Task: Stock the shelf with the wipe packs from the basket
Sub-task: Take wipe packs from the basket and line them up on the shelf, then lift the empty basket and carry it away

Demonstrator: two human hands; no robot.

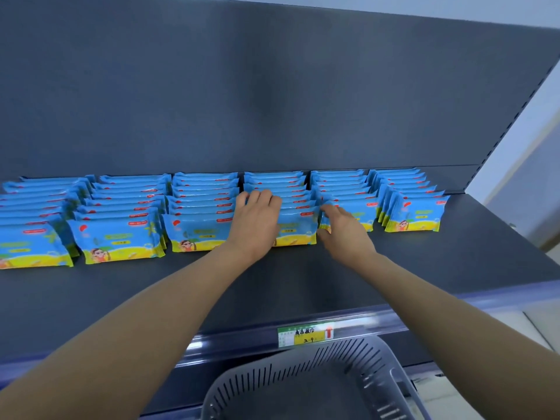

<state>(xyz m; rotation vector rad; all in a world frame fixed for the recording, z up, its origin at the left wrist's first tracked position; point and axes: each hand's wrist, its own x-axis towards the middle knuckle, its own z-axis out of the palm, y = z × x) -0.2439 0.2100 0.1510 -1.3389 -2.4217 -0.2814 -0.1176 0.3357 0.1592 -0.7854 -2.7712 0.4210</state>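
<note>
The left grip [257, 219] covers half the fourth front pack [298, 234], fingertips lost among the row. The right grip [345, 231] hides a corner of the fifth front pack [363, 212]. The leftmost row [27, 247] and the basket [272, 377] run off the edge; the price label [306, 334] print is blurred.

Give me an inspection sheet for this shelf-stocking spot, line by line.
Surface: dark grey shelf, with a price label on its front rail.
Job's things: wipe packs stand upright in six front-to-back rows; grey slotted basket sits below the shelf edge, no packs visible in it.
Clutter: nothing seen.
Hands: left hand curls its fingers over the tops of the fourth row from the left; right hand pinches the left edge of the fifth row's front pack.
Cables: nothing seen.
Surroundings: grey back panel, perforated upright at the right, pale wall beyond.
</note>
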